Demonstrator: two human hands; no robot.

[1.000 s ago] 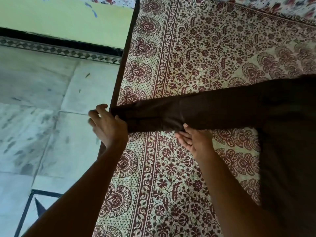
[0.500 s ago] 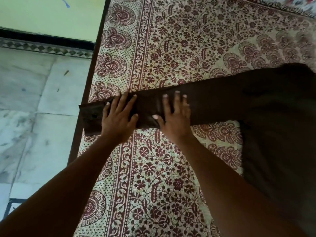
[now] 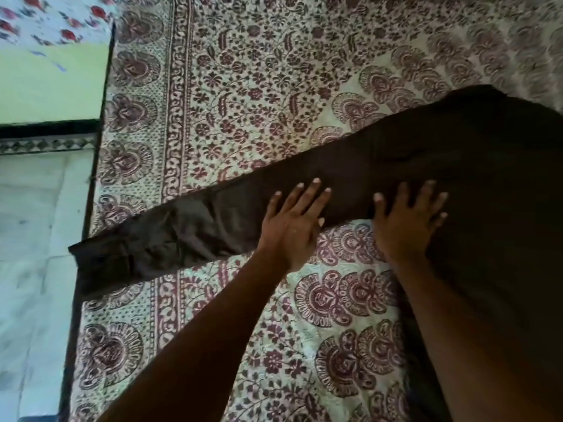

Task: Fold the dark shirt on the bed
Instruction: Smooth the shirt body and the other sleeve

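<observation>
a maroon-and-cream printed sheet [image 3: 243,86] is covering the bed, pale floor tiles [image 3: 33,214] showing beside it. the dark shirt [image 3: 487,193] is lying across the sheet, its sleeve [image 3: 182,233] reaching over the bed's edge. the left hand [image 3: 292,226] and right hand [image 3: 405,223] are pressing flat on the sleeve, each grip released, fingers spread.

Both arms reaching forward. Left hand [image 3: 292,226] lying palm down, fingers spread. Right hand [image 3: 406,223] lying flat alongside, fingers splayed, near but apart.
</observation>
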